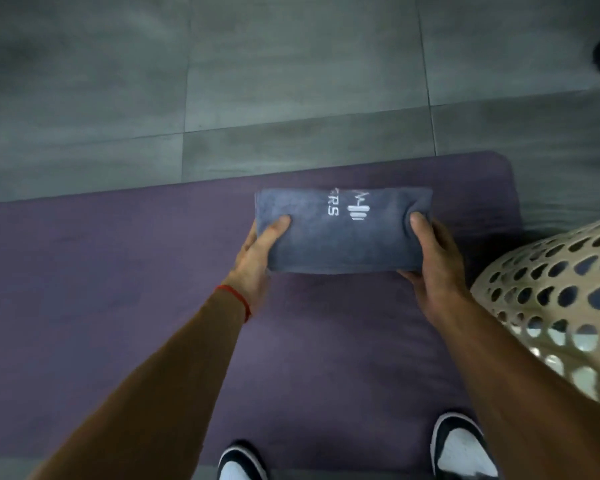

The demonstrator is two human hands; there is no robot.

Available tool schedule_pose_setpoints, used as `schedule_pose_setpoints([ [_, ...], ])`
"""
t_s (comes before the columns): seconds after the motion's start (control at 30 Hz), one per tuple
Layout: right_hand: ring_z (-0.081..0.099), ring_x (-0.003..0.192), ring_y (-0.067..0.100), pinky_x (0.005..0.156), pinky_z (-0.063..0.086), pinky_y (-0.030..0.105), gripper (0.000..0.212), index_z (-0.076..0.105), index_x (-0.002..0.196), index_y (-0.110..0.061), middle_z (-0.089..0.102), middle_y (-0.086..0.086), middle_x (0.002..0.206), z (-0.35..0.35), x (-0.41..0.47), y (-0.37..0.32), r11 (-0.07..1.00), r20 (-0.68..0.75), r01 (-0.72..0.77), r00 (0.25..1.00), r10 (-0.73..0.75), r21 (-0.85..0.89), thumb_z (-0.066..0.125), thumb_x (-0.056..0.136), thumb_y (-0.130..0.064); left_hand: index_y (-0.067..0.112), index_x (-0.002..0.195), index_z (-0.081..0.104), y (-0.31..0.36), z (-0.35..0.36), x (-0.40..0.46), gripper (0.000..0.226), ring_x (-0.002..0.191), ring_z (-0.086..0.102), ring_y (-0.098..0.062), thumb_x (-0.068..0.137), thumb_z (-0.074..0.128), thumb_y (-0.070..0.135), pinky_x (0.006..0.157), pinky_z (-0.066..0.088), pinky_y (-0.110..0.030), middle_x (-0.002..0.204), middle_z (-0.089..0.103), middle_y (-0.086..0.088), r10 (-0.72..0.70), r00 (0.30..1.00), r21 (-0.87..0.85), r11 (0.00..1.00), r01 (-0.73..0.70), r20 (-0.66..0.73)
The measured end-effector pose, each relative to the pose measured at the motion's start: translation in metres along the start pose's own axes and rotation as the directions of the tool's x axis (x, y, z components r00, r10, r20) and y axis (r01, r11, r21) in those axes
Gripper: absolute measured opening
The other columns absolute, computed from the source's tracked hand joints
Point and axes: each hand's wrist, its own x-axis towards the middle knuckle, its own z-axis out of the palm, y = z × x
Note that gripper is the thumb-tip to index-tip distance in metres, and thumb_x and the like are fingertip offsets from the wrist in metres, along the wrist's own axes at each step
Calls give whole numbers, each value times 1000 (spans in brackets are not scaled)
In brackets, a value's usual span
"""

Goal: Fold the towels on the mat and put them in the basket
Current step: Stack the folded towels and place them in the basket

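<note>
Both your hands are holding one folded towel (340, 233), your left hand (257, 258) gripping its left end and your right hand (430, 258) gripping its right end, with a thumb on top at each side and the other fingers hidden under it. You are standing on the big purple mat (118, 289), and the blue-grey towel is hanging just over it, out in front of your shoes (461, 445). I cannot tell if its far edge is touching the mat. The white basket (551, 306) with the heart-shaped holes is sitting to your right, close to your right arm, and blue cloth is showing through its holes. It looks like the folding is done, so this is the carrying part. You are doing well if you are keeping both ends level and squeezing evenly, so the layers are not sliding apart. Try swinging it across flat and lowering it in gently, letting go only when it is resting inside.
</note>
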Motion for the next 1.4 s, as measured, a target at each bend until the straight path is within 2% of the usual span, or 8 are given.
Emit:
schedule_pose_setpoints([
  [0.13,68,112,18,77,58,39,39,62,122,-41,69,-11,123,-4,-74,-33,999,43,-32,999,31,27,70,86,-51,25,137,57,36,1,-88,65,121,60,-15,91,43,68,110,39,-41,129,66,0,65,994,-12,998,-66,-84],
  [0.27,66,114,14,83,59,42,48,55,133,-40,64,-12,130,-3,-154,-91,999,89,29,996,-31,25,65,87,-53,51,145,35,92,2,-176,50,136,46,-15,96,34,58,111,38,-55,151,44,13,213,972,83,975,-206,-98],
  [0.43,65,112,4,76,61,35,36,50,134,-46,63,-29,121,-21,-232,-171,990,141,142,980,-142,11,51,99,-39,60,146,19,166,32,-263,46,145,27,-2,103,33,52,117,31,-49,155,23,32,371,928,335,871,-360,33],
  [0.73,65,119,21,86,58,47,41,45,142,-36,63,-5,134,-173,-292,-275,986,29,134,990,-138,99,52,101,-32,59,146,21,193,180,-331,55,143,29,1,102,47,40,118,31,-47,154,30,30,307,892,347,839,-418,331],
  [0.97,63,122,29,96,52,52,46,47,141,-31,63,2,136,-329,-284,-282,985,-120,58,992,-38,165,58,97,-22,64,138,31,115,299,-348,68,129,54,-18,91,63,27,100,50,-45,142,54,5,26,909,247,959,-140,416],
  [1.1,63,121,33,99,50,50,50,50,142,-18,63,10,135,-394,-256,-267,989,-94,-15,995,30,150,60,92,-19,36,137,39,44,345,-335,65,116,63,-23,88,58,-3,88,52,-41,124,67,-1,-183,942,161,977,141,283],
  [1.23,64,120,32,87,55,40,46,56,137,-15,67,12,129,-423,-211,-238,986,-79,-123,988,132,113,60,92,-8,19,138,47,-15,360,-303,80,124,57,-35,62,68,8,84,53,-44,134,60,-16,-430,885,45,902,429,180],
  [1.4,66,114,31,87,52,39,44,63,129,-22,72,14,117,-427,-144,-180,977,-153,-203,966,211,64,64,88,-5,18,135,52,-76,362,-253,64,120,60,-33,73,59,10,88,54,-48,129,63,-15,-487,873,-39,873,487,11],
])
